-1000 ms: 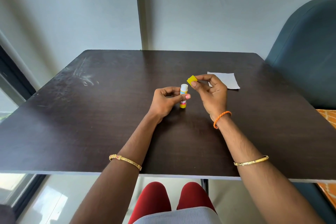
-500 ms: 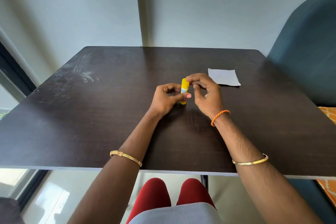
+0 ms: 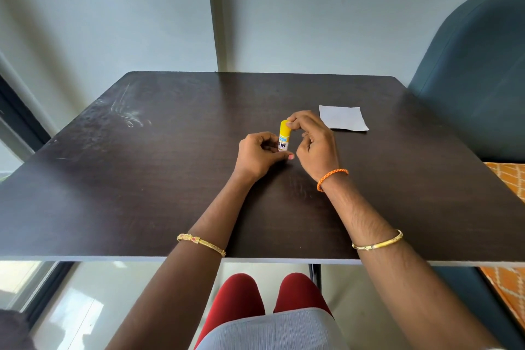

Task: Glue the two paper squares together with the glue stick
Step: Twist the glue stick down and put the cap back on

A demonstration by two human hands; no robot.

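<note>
While our left hand point(image 3: 260, 155) grips the glue stick point(image 3: 284, 136) upright, our right hand point(image 3: 312, 140) pinches its yellow cap point(image 3: 285, 125); we should press straight down until seated.

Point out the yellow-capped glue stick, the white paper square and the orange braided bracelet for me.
Yellow-capped glue stick point(image 3: 284, 136): head view, on its label below the cap.
White paper square point(image 3: 342, 117): head view, on the middle of the sheet lying on the table.
Orange braided bracelet point(image 3: 331, 177): head view, on the cord across the right wrist.
</note>
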